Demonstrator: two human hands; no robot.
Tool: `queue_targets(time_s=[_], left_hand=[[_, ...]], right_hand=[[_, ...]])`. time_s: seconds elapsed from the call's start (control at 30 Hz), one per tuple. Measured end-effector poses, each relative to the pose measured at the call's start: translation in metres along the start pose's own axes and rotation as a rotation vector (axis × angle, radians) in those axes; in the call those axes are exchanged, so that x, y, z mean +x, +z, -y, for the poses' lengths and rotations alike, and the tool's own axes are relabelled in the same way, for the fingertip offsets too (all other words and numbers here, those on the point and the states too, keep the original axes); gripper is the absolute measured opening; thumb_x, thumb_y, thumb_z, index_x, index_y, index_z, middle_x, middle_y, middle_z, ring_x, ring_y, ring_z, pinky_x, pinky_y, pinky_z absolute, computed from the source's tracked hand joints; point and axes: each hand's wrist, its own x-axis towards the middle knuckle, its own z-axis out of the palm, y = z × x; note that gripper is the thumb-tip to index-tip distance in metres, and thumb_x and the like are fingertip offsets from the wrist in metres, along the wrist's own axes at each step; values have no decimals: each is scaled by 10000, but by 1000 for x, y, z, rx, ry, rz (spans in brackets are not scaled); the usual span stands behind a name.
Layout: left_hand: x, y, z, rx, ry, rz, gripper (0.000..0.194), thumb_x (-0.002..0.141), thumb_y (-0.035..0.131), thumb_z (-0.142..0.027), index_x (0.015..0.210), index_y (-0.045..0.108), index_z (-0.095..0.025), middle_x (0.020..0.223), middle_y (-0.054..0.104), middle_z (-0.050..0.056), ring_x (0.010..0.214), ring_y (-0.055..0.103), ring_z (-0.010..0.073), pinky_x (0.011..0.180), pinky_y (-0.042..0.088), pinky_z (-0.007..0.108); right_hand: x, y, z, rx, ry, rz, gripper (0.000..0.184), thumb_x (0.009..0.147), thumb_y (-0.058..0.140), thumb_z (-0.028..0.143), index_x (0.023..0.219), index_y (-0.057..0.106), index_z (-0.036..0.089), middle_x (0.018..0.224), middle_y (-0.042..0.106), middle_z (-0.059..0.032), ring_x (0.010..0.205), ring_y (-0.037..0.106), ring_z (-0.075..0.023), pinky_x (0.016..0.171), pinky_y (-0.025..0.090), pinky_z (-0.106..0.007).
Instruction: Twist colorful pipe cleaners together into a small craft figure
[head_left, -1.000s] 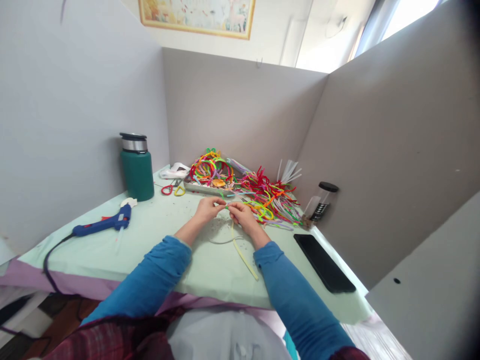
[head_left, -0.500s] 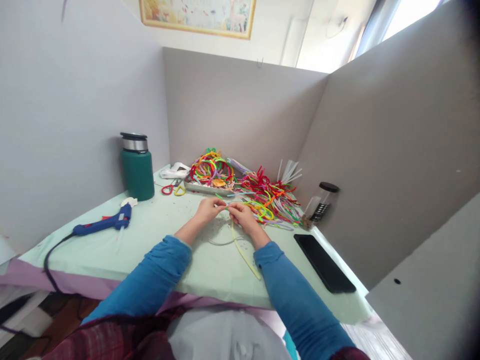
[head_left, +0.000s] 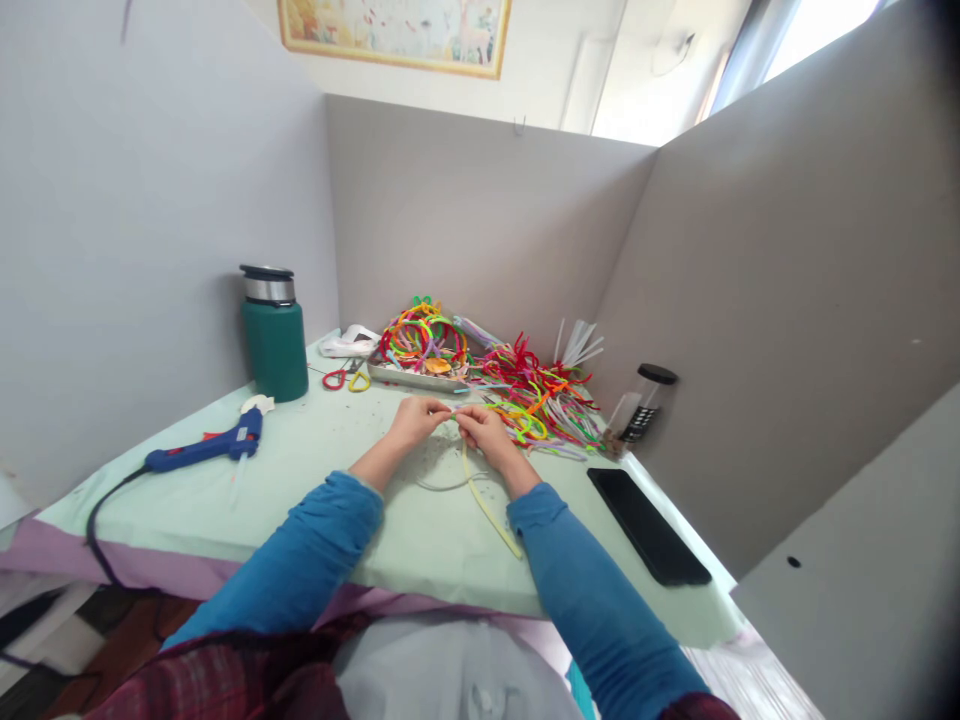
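Pinching closed with left hand (head_left: 414,422) and right hand (head_left: 484,432) on a mostly hidden green pipe cleaner (head_left: 453,415), midway between desk (head_left: 322,440) side edges; no longer showing a green tip beyond the grip; apparently drawn in.

From your head, the single camera looked forward and down over the nearby worktop (head_left: 420,550), facing the grey partition (head_left: 487,220).

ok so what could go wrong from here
The tiny greenish piece pinched between the left hand and right hand could slip, since the pinch looks narrow. The cable of the blue glue gun hangs over the edge of the table, so a snag might drag it.
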Motion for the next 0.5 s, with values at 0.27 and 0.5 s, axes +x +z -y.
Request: queue_targets(time_s=[0.27, 0.5], left_hand=[[4, 5, 11, -32, -5, 54, 267, 720, 649, -377, 848, 776, -181, 760, 738, 37, 713, 618, 168, 648, 424, 242], [5, 6, 13, -54, -3, 80, 270, 694, 651, -364, 838, 774, -172, 743, 729, 43, 677, 599, 159, 621, 414, 241]], right_hand=[[0, 0, -2, -18, 6, -4, 218, 705, 656, 370, 760, 591, 169, 537, 509, 53, 393, 353, -59, 391, 230, -215], [-1, 0, -1, -21, 7, 0, 217, 705, 653, 368, 741, 575, 169, 533, 511, 56, 395, 357, -59, 393, 233, -214]])
